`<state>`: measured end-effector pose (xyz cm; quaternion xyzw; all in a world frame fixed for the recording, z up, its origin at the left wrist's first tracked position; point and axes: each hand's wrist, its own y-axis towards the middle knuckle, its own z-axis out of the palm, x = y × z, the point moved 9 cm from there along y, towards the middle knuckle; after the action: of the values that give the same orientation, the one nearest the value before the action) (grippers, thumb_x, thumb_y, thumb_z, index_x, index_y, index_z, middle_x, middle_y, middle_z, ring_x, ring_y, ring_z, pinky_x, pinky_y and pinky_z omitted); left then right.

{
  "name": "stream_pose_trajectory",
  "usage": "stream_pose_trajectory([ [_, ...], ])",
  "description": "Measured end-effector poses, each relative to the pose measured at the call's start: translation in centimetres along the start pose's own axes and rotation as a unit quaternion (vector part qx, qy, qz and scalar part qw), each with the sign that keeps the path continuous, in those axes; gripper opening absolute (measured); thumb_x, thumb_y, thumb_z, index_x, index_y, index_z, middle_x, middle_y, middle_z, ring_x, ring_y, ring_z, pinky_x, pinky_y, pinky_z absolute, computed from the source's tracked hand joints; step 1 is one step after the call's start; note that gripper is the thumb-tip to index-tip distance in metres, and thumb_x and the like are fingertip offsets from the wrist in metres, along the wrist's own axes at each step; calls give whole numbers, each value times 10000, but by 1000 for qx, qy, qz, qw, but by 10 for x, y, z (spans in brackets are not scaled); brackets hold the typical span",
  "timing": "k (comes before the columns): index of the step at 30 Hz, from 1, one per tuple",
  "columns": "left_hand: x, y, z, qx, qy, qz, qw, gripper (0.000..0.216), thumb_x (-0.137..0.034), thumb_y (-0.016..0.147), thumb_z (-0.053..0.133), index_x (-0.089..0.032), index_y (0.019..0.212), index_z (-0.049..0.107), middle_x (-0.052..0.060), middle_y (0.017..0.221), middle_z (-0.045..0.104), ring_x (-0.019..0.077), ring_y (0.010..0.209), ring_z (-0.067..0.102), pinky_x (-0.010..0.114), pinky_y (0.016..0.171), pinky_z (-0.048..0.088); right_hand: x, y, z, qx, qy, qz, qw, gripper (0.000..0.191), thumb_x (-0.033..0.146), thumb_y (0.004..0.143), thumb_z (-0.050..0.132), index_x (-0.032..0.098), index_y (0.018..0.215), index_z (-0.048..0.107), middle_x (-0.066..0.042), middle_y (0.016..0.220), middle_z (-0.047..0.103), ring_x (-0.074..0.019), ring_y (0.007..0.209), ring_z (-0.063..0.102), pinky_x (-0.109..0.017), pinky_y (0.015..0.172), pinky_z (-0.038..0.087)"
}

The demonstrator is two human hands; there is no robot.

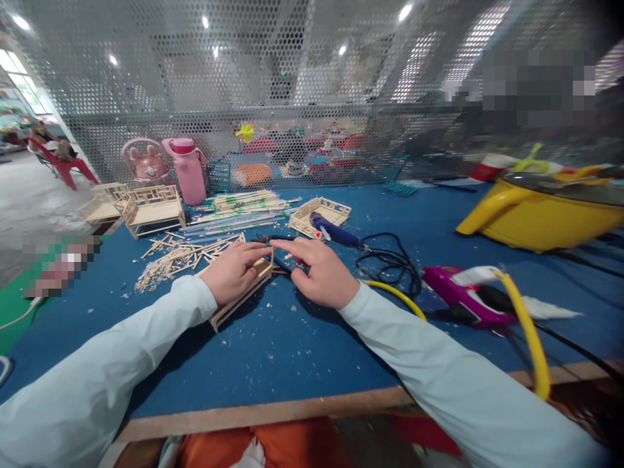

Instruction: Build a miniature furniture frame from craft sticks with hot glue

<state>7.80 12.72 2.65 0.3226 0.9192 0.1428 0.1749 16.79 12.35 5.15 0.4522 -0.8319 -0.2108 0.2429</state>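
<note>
Two bare hands in pale blue sleeves meet over a small light wooden frame (pixel 249 292) on a blue surface (pixel 302 367), near the middle of the view. The left hand (pixel 231 273) lies palm down across the frame, its fingers stretched toward the right hand; whether it grips the frame underneath cannot be told. The right hand (pixel 324 273) is loosely open, index finger pointing left to the top of a short upright stick (pixel 272 255) at the frame's far end, thumb standing apart below. The fingertips of both hands come close together at the stick, but who has hold of it is too small to make out.

Just beyond the left hand, cut sticks (pixel 209 252) lie scattered beside pale crumbs (pixel 155 272), with a bundle of longer sticks (pixel 244 203) behind. A blue-handled tool (pixel 338 231) rests against a shallow wooden tray (pixel 303 222) beyond the right hand, its black cord (pixel 397 260) coiled alongside. To the left stands a bench-shaped wooden miniature (pixel 155 209), near a pink bottle (pixel 188 172). A magenta tool (pixel 461 300) lies to the right, below a yellow container (pixel 536 218).
</note>
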Motion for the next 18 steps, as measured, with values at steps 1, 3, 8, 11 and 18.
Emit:
stream_pose_trajectory([
  [1,0,0,0,1,0,1,1000,496,-50,717,368,-145,1181,514,92,1230,554,189,1131,485,427,968,358,0,0,0,0,0,0,1000,570,40,624,407,118,1176,526,-71,871,614,-161,744,498,-319,715,405],
  [3,0,0,0,2,-1,0,1000,490,-55,722,368,-138,1182,513,97,1230,553,192,1130,484,431,970,356,0,0,0,-1,0,0,1000,572,40,623,407,113,1178,525,-72,864,612,-162,741,497,-321,712,406],
  [8,0,0,0,7,-9,-8,1000,493,-53,722,374,-136,1188,511,101,1234,549,199,1127,482,438,972,355,0,0,0,6,-1,12,1000,560,42,634,412,139,1173,528,-62,852,610,-162,728,503,-322,711,407],
  [11,1,1,1,10,-14,-8,1000,500,-48,719,380,-139,1194,504,94,1236,549,187,1139,472,421,976,358,-1,1,-1,5,-4,14,1000,547,42,641,414,155,1161,537,-60,842,614,-165,719,508,-323,705,409],
  [18,2,1,1,12,-14,-14,1000,499,-48,723,390,-148,1199,499,85,1242,544,175,1152,459,405,989,347,-1,1,-1,3,-13,7,1000,516,50,650,420,154,1137,553,-61,822,616,-170,718,519,-312,684,420],
])
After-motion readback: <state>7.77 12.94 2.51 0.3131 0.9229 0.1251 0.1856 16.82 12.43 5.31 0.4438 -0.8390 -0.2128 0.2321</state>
